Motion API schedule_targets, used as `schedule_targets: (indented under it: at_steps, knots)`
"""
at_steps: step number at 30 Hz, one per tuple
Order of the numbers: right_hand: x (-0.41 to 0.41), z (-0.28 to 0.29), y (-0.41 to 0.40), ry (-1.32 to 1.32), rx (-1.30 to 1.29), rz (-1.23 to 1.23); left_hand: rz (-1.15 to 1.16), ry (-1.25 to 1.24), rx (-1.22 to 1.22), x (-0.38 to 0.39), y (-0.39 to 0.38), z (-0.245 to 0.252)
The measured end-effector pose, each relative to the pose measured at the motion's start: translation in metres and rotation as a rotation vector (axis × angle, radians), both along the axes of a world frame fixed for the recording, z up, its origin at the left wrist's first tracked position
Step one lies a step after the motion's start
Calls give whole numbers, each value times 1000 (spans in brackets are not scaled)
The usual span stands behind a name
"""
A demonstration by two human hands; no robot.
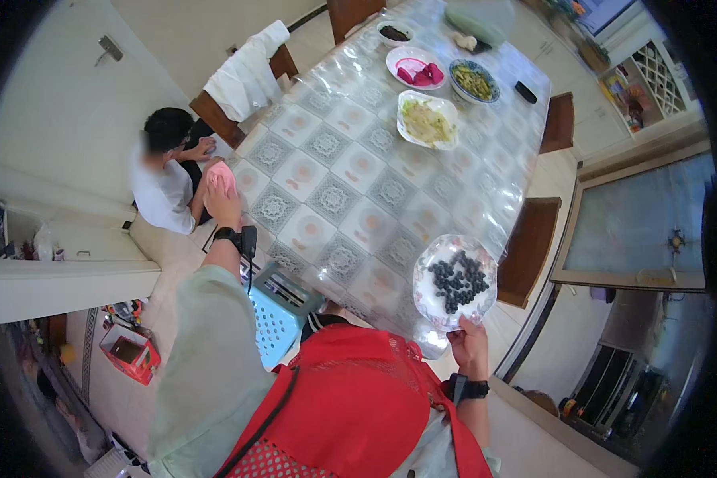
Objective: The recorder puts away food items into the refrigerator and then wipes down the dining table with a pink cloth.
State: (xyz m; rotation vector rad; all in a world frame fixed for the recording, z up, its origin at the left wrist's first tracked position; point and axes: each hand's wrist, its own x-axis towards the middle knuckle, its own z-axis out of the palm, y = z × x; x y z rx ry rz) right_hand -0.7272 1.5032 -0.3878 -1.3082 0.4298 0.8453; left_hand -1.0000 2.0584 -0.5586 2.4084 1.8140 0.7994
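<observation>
My left hand [222, 204] reaches out to the left edge of the table and holds a folded pink cloth [220, 173]. My right hand [469, 345] grips the near rim of a white plate with a floral border [425, 299], thumb on top. Dark blueberries [459, 281] are gathered in the middle of the plate. It is over the table's near right corner; whether it rests on the table I cannot tell. The table [370, 224] wears a patterned cover under a clear, shiny sheet.
A seated person [164, 179] is close beside my left hand. Toward the far end stand a square dish of pale shredded food [427, 121], a bowl of greens [475, 82], a plate with pink pieces [417, 67] and a small dark-filled bowl [395, 33]. A blue stool [278, 316] is below the near edge.
</observation>
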Motion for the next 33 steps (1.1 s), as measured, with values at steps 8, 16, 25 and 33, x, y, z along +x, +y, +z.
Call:
schedule_targets:
  at_steps: [8,16,25,33]
  knots:
    - [-5,5,0,-12,32,6,-496,-89,72,130,-96,42]
    - [-1,2,-11,-19,33,11,-1013,-299,-263,189,-258,41]
    - [-6,9,-16,-25,28,-53,-562,-441,-248,98,-131,97]
    - [-9,7,-28,-37,14,-49,-250,-225,-96,10,-7,-18]
